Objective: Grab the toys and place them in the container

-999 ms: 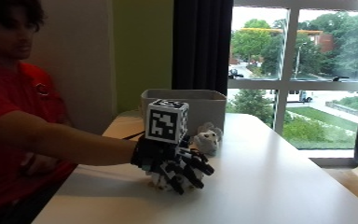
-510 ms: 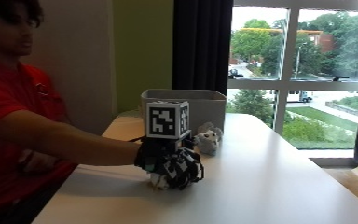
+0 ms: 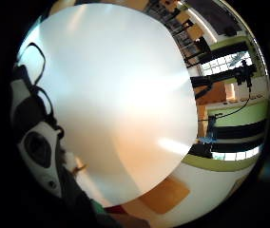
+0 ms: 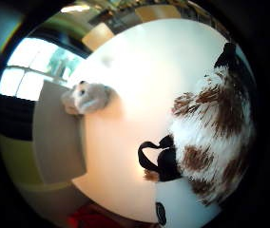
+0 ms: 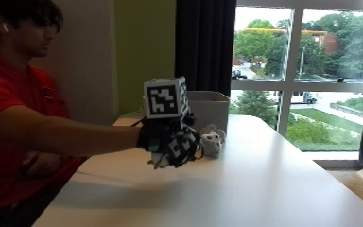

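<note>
My grip (image 5: 169,142) is curled round the brown-and-white plush (image 4: 211,137), held clear of the bench (image 5: 232,189) so I can carry it to the bin (image 5: 208,109) just behind, while the grey toy (image 5: 211,141) waits beside that bin on the bench.

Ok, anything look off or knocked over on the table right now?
Nothing stands out. The gloved hand holds a brown-and-white plush above the table. A grey plush sits on the table beside the container, not yet put away.
</note>
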A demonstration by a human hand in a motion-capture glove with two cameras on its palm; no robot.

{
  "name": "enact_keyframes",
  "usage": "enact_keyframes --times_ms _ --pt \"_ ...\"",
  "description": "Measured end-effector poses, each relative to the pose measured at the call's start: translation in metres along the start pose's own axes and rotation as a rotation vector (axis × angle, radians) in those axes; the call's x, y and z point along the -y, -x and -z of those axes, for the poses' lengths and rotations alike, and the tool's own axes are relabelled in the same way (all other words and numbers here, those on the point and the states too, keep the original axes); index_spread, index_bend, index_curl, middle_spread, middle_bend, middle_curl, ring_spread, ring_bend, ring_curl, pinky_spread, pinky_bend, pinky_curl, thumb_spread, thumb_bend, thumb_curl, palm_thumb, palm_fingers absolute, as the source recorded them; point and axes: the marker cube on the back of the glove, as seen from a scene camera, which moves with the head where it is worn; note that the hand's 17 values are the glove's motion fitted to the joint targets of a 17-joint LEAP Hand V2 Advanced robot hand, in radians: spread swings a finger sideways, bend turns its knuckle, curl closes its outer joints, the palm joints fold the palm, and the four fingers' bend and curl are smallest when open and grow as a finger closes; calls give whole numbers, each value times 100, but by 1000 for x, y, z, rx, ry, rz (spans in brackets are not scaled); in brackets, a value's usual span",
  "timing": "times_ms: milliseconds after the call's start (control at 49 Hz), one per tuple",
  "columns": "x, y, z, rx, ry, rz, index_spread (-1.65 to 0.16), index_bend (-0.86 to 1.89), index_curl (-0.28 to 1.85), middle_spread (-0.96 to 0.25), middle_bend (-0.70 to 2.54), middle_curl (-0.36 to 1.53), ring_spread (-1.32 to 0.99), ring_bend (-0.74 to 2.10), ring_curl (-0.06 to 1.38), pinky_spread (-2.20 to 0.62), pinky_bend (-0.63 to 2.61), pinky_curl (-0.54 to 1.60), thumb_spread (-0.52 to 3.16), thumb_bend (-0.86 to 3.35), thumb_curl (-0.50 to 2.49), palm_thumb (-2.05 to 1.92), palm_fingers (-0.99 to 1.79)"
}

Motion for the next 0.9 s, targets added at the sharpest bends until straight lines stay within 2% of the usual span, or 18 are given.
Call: enact_keyframes --times_ms 143,285,408,530,632,897 --pt "10 25 50 -11 -82 30 -48 41 55 -41 69 56 -40 103 45 -51 86 35 68 2 77 58 122" --pt "12 92 116 60 -177 225 -47 43 62 -40 71 58 -40 105 46 -51 87 36 64 1 82 57 120" --pt "14 151 157 160 -207 246 -47 43 67 -40 72 59 -40 106 46 -51 89 37 61 -1 86 56 120" --pt "17 199 184 119 -216 245 -47 42 71 -40 73 61 -40 107 46 -51 89 38 59 -1 90 56 118" --pt "10 240 200 145 -224 409 -47 40 74 -39 73 62 -39 108 46 -51 90 39 57 -1 93 55 117" --pt "-13 339 201 157 -193 549 -48 32 82 -39 72 63 -39 109 45 -51 90 39 57 -1 99 52 115"
